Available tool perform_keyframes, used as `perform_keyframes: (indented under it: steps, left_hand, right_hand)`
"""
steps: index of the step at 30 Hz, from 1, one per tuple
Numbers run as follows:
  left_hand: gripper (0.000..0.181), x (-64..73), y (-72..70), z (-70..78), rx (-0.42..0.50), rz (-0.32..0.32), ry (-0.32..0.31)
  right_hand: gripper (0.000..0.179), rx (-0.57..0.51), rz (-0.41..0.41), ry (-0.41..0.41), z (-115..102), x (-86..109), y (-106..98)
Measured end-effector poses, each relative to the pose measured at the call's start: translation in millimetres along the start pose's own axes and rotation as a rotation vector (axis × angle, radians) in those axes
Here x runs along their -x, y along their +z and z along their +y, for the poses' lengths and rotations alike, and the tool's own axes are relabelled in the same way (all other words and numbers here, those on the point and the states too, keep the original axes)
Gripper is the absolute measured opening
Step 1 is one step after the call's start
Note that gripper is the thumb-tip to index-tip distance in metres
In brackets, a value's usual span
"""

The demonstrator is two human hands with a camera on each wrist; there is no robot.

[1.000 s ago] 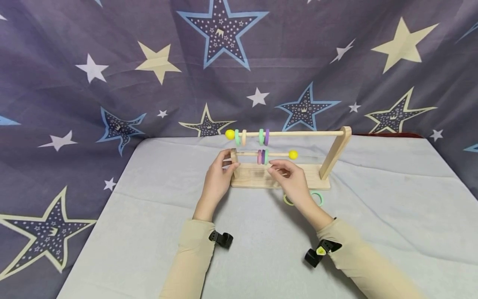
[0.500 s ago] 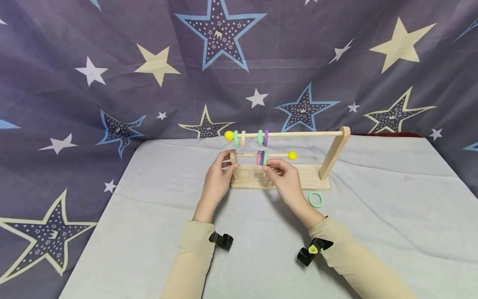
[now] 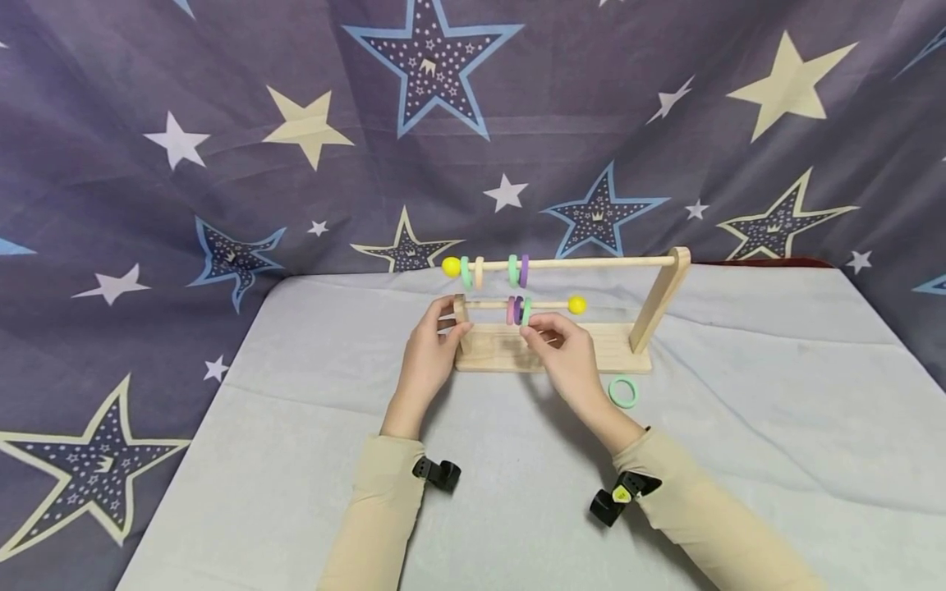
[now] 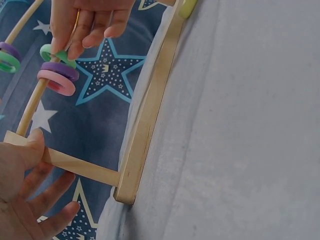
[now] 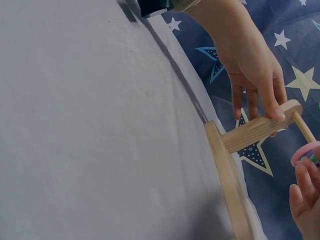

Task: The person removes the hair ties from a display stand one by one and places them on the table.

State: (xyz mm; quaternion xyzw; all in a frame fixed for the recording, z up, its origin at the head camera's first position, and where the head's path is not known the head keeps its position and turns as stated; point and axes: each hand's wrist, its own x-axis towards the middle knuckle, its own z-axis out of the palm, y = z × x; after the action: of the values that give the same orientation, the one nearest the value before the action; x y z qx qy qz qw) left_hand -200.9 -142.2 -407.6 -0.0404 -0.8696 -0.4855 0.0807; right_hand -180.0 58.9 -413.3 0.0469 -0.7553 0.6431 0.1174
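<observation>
My left hand (image 3: 432, 349) grips the short wooden post (image 4: 82, 165) at the left end of a wooden stand (image 3: 488, 353), thumb on one side and fingers on the other. My right hand (image 3: 569, 357) pinches a green ring (image 3: 526, 310) between thumb and forefinger. That ring is threaded on the lower rod, beside a purple ring (image 4: 60, 70) and a pink ring (image 4: 57, 84). A yellow ball (image 3: 576, 304) caps this rod's right end. The upper rod (image 3: 599, 263) carries two green rings, a cream ring (image 3: 479, 272) and a purple one.
A loose green ring (image 3: 623, 392) lies on the cloth-covered table (image 3: 296, 492) in front of the stand. Part of a yellow-green ring (image 4: 188, 7) shows at the left wrist view's top edge. A taller post (image 3: 660, 300) rises at the stand's right. A star-patterned curtain (image 3: 244, 180) hangs behind.
My right hand has moved left along the lower rod and taken hold of the green ring. The left hand keeps its grip on the post.
</observation>
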Motion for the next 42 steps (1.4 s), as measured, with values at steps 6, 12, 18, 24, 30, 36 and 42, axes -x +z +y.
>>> perform_keyframes:
  steps: [6,12,18,24,30,36,42]
  left_hand:
    - [0.047,-0.5,-0.6,0.7,0.0,0.0,-0.001]
    - [0.047,-1.8,-0.7,-0.5,-0.001,0.005,-0.003]
    - [0.046,-2.0,-0.4,-0.6,-0.002,0.002,-0.005]
    - [0.046,-1.7,0.4,-1.3,-0.004,0.0,0.0]
    - [0.048,-0.5,0.9,-0.4,0.002,-0.002,0.007]
    - [0.048,-0.7,0.7,-0.4,-0.003,-0.002,0.004]
    - [0.049,-0.7,0.3,-0.6,0.0,-0.001,-0.002]
  right_hand:
    - [0.016,-0.012,0.016,-0.004,-1.9,-1.7,-4.8]
    - [0.015,0.036,0.02,0.002,-4.5,-3.5,-11.8]
    - [0.014,0.042,0.034,0.008,-3.0,-2.5,-18.9]
    - [0.014,0.054,0.055,-0.009,-1.7,0.0,-27.2]
    - [0.015,0.073,0.07,-0.014,-0.4,-0.7,-35.2]
    - [0.016,0.061,0.067,0.002,1.4,-1.0,-41.5]
    - [0.015,0.053,0.077,-0.002,3.3,-1.1,-46.8]
